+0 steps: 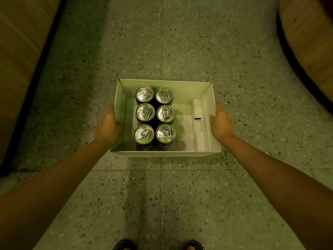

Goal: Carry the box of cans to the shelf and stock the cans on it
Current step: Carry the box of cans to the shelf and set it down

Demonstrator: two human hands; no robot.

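Observation:
An open white cardboard box is held out in front of me above the floor. Several dark cans with silver tops stand upright in two rows in its left half; the right half is bare. My left hand grips the box's left wall, thumb over the rim. On the opposite wall my right hand holds the box, thumb at the rim, its fingers hidden under the box. No shelf is in view.
Speckled terrazzo floor stretches ahead. A wooden panel with a dark base runs along the left. A curved wooden unit with a dark base stands at the right. My shoes show at the bottom edge.

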